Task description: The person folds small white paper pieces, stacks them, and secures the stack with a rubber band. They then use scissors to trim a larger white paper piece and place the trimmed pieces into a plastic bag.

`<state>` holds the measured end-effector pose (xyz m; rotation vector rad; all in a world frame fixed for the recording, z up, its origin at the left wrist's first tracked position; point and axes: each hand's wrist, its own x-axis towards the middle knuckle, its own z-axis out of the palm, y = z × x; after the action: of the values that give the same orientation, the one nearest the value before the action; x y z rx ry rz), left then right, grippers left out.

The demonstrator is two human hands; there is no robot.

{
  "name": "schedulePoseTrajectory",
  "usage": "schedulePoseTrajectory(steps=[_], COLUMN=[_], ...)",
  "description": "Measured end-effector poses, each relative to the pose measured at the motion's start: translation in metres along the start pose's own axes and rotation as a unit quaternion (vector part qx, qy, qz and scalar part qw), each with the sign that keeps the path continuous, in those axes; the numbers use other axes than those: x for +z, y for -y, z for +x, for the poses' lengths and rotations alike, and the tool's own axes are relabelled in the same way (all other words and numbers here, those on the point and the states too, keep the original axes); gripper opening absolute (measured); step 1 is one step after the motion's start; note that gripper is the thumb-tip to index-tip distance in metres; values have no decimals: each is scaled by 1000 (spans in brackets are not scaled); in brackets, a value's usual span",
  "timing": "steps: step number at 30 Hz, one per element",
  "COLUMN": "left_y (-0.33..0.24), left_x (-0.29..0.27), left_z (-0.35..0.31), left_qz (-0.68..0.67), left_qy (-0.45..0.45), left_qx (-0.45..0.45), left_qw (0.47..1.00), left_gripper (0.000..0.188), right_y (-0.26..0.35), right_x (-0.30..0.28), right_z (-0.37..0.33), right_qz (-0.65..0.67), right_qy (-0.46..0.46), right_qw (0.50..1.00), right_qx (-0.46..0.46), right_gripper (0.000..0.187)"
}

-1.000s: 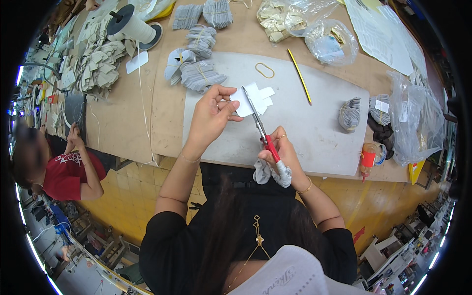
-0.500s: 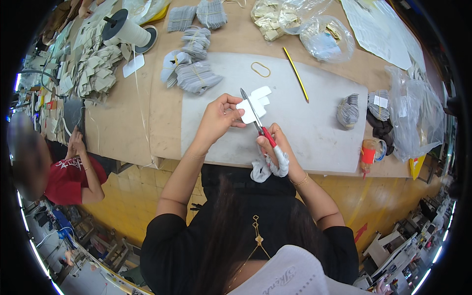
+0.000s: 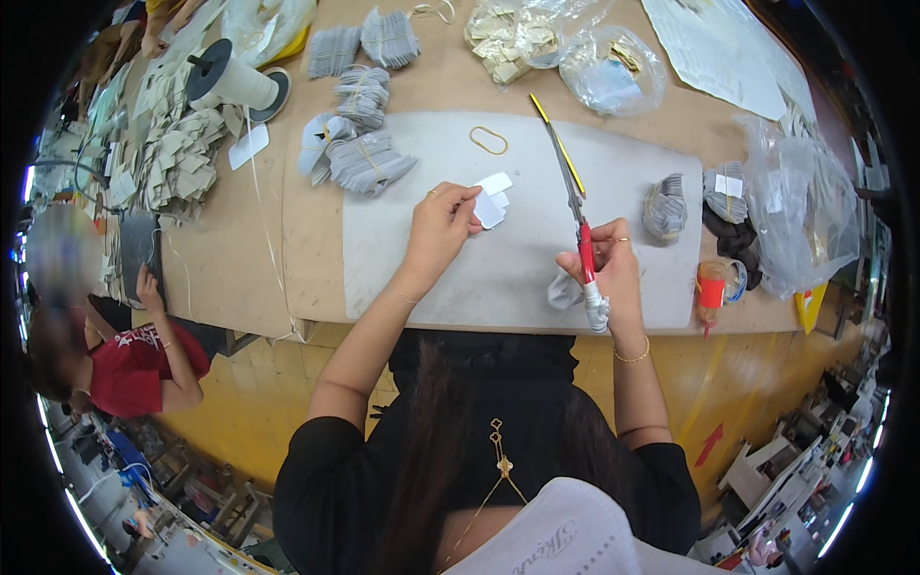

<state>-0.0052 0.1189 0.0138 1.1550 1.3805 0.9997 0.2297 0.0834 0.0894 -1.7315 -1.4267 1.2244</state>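
My left hand [image 3: 443, 225] pinches several small white rounded pieces [image 3: 491, 213] between thumb and fingers, over the pale work sheet [image 3: 431, 287]. To its right, my right hand [image 3: 615, 264] grips scissors [image 3: 587, 254] with a red handle partly wrapped in white cloth. Their blades point away from me, nearly together, and are apart from the white pieces. Beyond the blades lies a yellow-and-black pencil [image 3: 539, 105], partly covered by them in this view. A tan rubber band [image 3: 493, 152] rests on the sheet past my left hand.
Banded bundles of grey pieces [image 3: 372, 165] lie at the far left of the sheet, another bundle [image 3: 665, 208] at right. A thread spool [image 3: 235, 81], loose beige pieces [image 3: 182, 158], plastic bags [image 3: 805, 211] and a red-banded bottle [image 3: 709, 292] surround it. A co-worker [image 3: 144, 364] sits left.
The scissors have moved right, away from the white pieces they lay across, and now point farther ahead. My left hand still holds the pieces, shifted slightly in the picture.
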Motion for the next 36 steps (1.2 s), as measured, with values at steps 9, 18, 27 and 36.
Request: schedulePoseTrajectory(steps=[9, 18, 27, 36], left_y=[37, 56, 43, 13], left_x=[8, 12, 13, -15], left_z=[2, 0, 6, 2], left_qz=[111, 133, 200, 483], left_qy=[-81, -121, -148, 44], left_qx=[254, 156, 333, 380], left_qw=[957, 971, 909, 788], left_gripper=[47, 26, 36, 53], right_y=[86, 139, 106, 83], right_x=[56, 255, 315, 158], right_z=[21, 25, 50, 57], right_qz=[22, -197, -290, -259], right_qy=[145, 265, 210, 26], right_qw=[948, 854, 862, 905], right_qx=[-284, -403, -358, -337], right_gripper=[62, 42, 34, 26])
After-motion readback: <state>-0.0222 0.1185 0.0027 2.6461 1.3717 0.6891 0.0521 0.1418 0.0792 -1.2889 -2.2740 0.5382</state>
